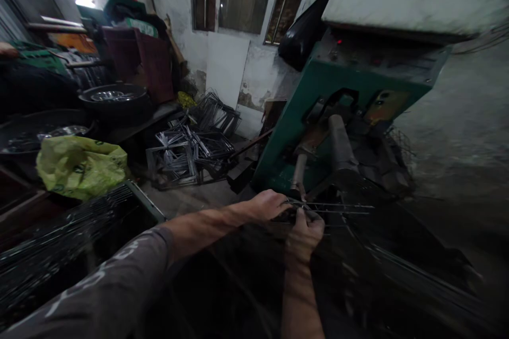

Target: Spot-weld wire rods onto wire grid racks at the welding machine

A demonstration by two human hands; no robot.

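Observation:
My left hand (270, 205) is closed on the left end of a thin metal wire frame (350, 209), just below the green machine's jaws. Close to its right, my right hand (306, 230) pinches the same wire frame, thumb up near the lower metal arm (299, 172). Long parallel wires stick out to the right past my fingers. A thicker cylindrical arm (340, 140) juts from the green machine (278, 132) above my hands. The tips of my fingers and the wire between them are dark and partly hidden.
Bent wire frames (191, 148) lie heaped on the floor ahead. On the left are a yellow-green plastic bag (81, 167), a bin of dark metal rods (79, 233) and round black basins (115, 108). Another person's hand (8, 50) shows at the far left edge.

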